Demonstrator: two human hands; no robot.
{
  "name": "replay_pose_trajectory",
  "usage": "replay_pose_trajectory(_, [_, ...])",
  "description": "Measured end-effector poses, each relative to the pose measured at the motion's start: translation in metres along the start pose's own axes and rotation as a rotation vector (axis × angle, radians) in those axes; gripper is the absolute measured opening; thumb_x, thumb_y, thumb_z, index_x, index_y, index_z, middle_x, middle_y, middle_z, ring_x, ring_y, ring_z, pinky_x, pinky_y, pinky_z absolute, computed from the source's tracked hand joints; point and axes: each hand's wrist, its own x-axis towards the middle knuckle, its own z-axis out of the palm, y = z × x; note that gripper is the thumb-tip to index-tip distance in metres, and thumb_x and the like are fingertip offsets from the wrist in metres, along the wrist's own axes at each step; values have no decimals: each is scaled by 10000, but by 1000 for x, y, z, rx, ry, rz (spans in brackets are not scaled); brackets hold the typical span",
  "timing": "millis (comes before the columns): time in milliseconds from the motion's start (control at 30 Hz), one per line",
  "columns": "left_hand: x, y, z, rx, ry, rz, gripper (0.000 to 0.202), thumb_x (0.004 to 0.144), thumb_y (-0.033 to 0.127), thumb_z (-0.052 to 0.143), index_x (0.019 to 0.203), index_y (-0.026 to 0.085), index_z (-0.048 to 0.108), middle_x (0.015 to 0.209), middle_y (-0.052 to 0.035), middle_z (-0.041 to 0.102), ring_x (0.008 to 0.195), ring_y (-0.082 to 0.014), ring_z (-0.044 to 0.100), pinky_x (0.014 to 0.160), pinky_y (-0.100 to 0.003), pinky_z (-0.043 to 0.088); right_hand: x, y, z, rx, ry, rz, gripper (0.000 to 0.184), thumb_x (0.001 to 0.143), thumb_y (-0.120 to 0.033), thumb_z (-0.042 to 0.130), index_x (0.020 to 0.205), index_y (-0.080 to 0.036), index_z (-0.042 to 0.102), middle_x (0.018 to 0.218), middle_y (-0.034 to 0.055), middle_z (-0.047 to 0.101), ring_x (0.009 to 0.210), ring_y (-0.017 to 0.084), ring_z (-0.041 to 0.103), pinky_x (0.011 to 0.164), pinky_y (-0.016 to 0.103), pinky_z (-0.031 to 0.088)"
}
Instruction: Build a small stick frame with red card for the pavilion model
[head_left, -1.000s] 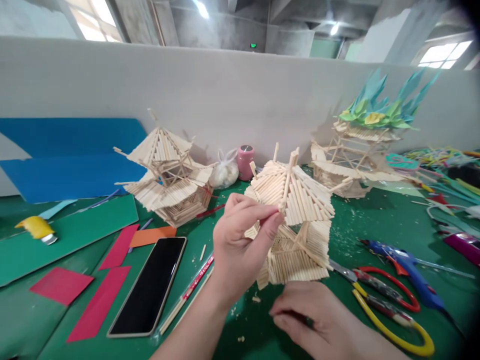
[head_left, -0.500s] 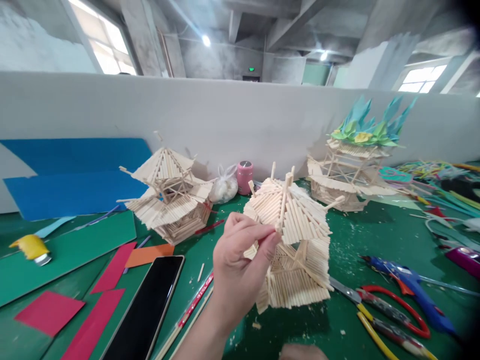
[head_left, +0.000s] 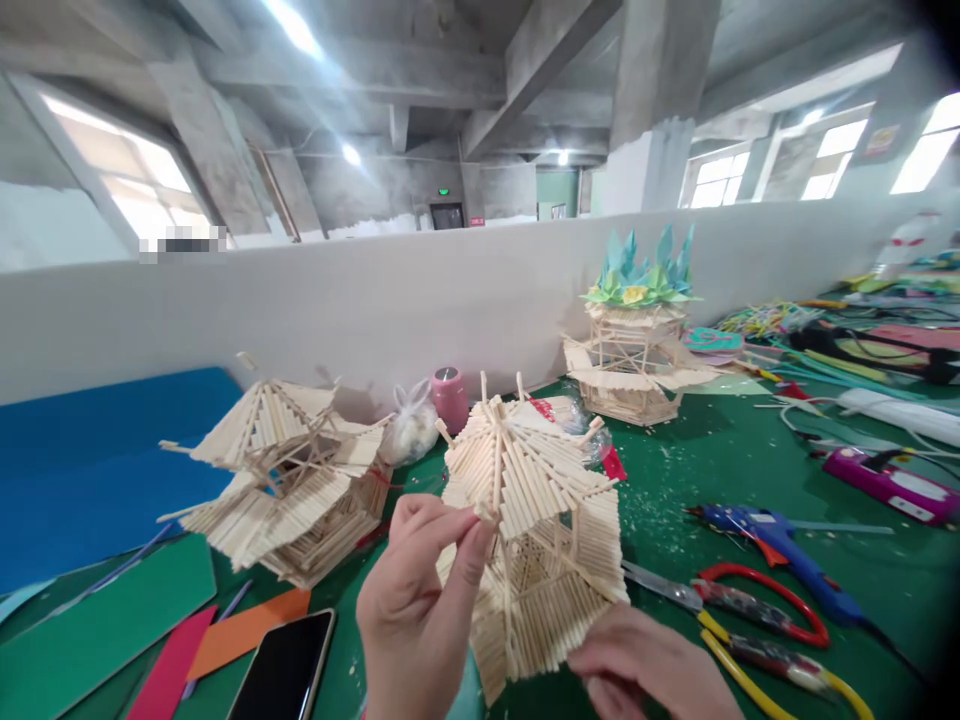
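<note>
A small pavilion model made of thin wooden sticks (head_left: 544, 480) stands on the green table in front of me, with two stacked, flared roofs. My left hand (head_left: 424, 600) is closed in a pinch at the front corner of its upper roof, on a small stick end at the tip of the ridge. Low on the right side, my right hand (head_left: 652, 665) has its fingers curled at the edge of the lower roof, seemingly gripping it. Its fingertips are partly hidden.
Another stick pavilion (head_left: 289, 480) stands left, and one topped with paper leaves (head_left: 634, 370) stands behind right. Scissors (head_left: 697, 600) and a blue glue gun (head_left: 780, 545) lie at right. A phone (head_left: 281, 665) and coloured paper lie at left. A pink jar (head_left: 450, 400) stands by the white partition (head_left: 360, 310).
My view has shifted right and upward. My right hand has come up from the bottom edge to the model's lower roof. My left hand keeps its pinch on the upper roof corner.
</note>
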Motion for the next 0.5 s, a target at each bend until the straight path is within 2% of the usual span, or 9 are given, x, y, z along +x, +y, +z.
replay_pose_trajectory(100, [-1,0,0,12,-7,-7,218,709,41,578,841,213,602,684,8,578,675,-142,480,655,-325,391,13,-11,-2,-52,155,-56,345,741,-56,502,1061,-180,531,974,93,622,845,157,620,707,199,511])
replay_pose_trajectory(167, [-1,-1,0,15,-14,-6,213,714,42,574,846,207,601,709,-1,591,688,-147,489,648,-326,394,20,-15,2,-102,190,-109,448,726,-48,510,1151,-180,468,1105,115,561,991,181,564,802,228,483])
replay_pose_trajectory(267, [-2,-2,-1,21,-18,-4,211,712,40,576,842,204,599,703,3,583,680,-142,481,631,-314,396,30,-17,8,-127,206,-112,538,720,-28,480,1228,-183,394,1236,124,457,1115,197,473,849,244,461])
replay_pose_trajectory(500, [-3,-3,-1,6,-18,5,204,715,40,577,839,202,591,689,11,566,659,-132,477,653,-318,392,42,-19,17,-113,268,-101,413,770,-98,446,1178,-162,450,1217,134,444,1111,215,457,863,294,460])
